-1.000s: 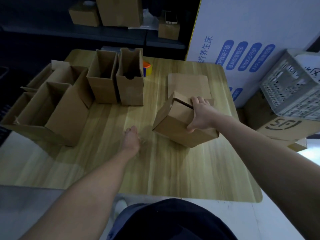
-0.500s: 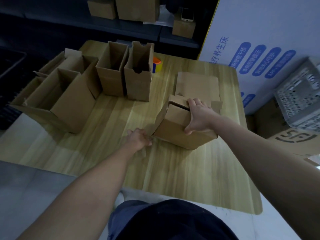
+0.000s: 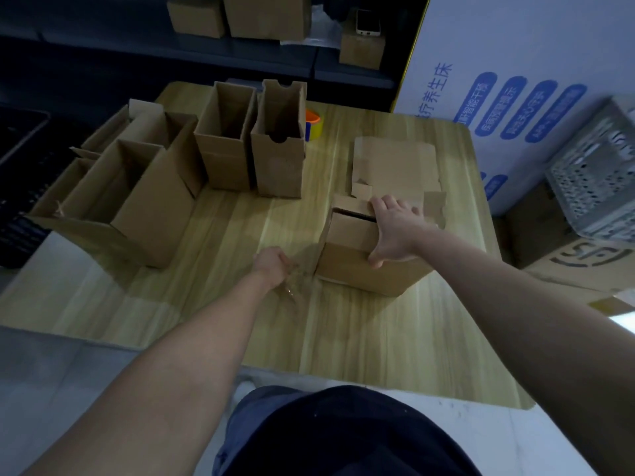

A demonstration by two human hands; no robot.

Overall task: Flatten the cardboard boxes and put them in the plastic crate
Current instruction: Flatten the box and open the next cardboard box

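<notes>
A brown cardboard box stands on the wooden table, its top flap slightly raised. My right hand holds its top front edge, with the fingers on the top and the thumb down the front face. My left hand is just left of the box's lower corner, its fingers curled round a clear, blurred strip of tape. A flattened box lies behind the box. The grey plastic crate sits off the table to the right, on a large carton.
Two tall open boxes stand at the back of the table, with bigger open boxes on the left. An orange and yellow tape roll sits behind them. A white printed board leans at the right.
The box was tilted up in my right hand and has come down flat on the table. My left hand has moved in to its left corner and taken hold of the clear strip.
</notes>
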